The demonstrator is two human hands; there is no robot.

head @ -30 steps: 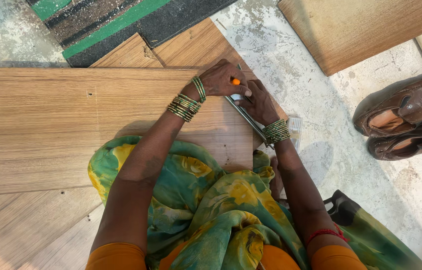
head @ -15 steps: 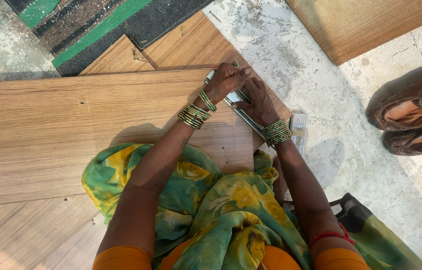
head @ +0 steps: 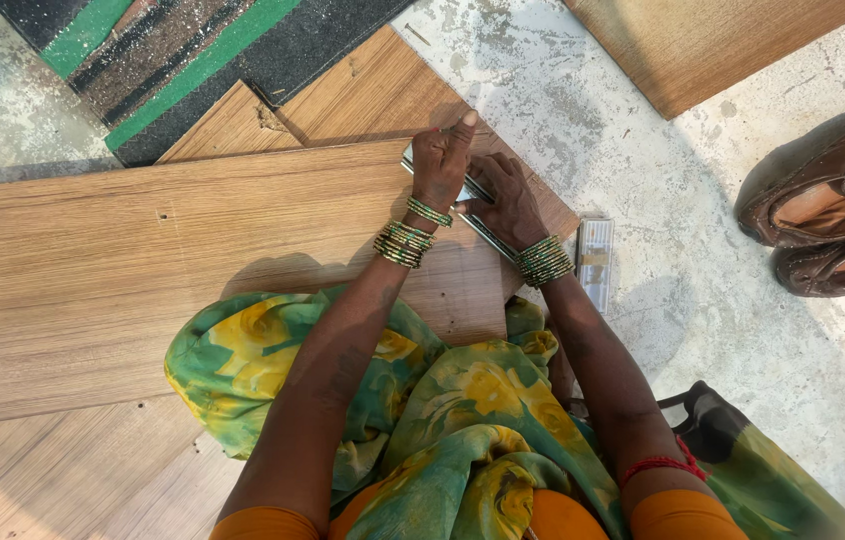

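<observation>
A large wood-grain board [head: 143,260] lies on the floor in front of me. A narrow metal ruler [head: 478,225] lies slanted across the board's right end. My left hand [head: 441,160] is closed in a fist on the far end of the ruler, thumb pointing away from me. Anything inside the fist is hidden. My right hand [head: 511,205] presses down on the middle of the ruler, fingers bent over it. Both wrists wear green and gold bangles.
More wood-grain boards [head: 363,95] lie under and beyond the big one, and another [head: 703,45] is at top right. A small pale box [head: 596,260] sits on the concrete by my right wrist. Brown shoes [head: 823,205] are at the right, a black and green mat [head: 193,60] at top left.
An orange tip seen between my hands a second ago is out of sight now. My left thumb now sticks out. The view has shifted slightly; the hands stay on the ruler.
</observation>
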